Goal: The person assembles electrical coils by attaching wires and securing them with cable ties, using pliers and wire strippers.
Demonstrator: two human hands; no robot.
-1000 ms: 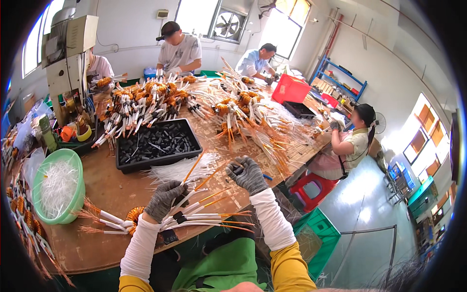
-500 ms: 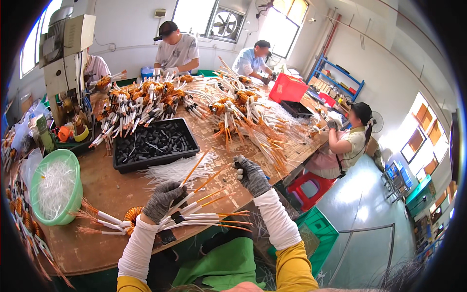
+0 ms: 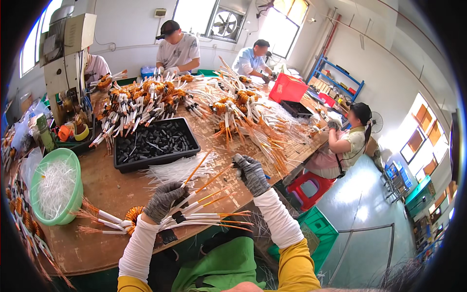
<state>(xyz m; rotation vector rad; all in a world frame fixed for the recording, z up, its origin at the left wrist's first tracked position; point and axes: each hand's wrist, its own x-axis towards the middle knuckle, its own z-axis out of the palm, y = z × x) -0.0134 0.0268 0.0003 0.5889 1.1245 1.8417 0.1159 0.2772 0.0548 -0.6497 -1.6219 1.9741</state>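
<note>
In my gloved left hand (image 3: 163,202), the white-sleeved leads (image 3: 194,215) of a copper-wound ring coil (image 3: 134,217) are gripped near the table's front edge. The leads fan out to the right and end in bare copper-coloured wire; black sleeves sit on some of them. More frayed leads stick out left of the coil. My gloved right hand (image 3: 252,176) is just right of the upper wire tips, its fingers drawn together; what they hold, if anything, is too small to make out. Beyond my hands lies a pile of thin white tubes (image 3: 177,170).
A black tray (image 3: 158,164) of short black sleeves and a green bowl (image 3: 74,170) of white tubes stand on the table. Heaped coils (image 3: 146,97) fill its far side. Several co-workers sit around it. A green crate (image 3: 318,228) stands on the right below the table.
My right hand has shifted slightly, its fingertips turning over toward the wire tips. The left hand and coil stay in place.
</note>
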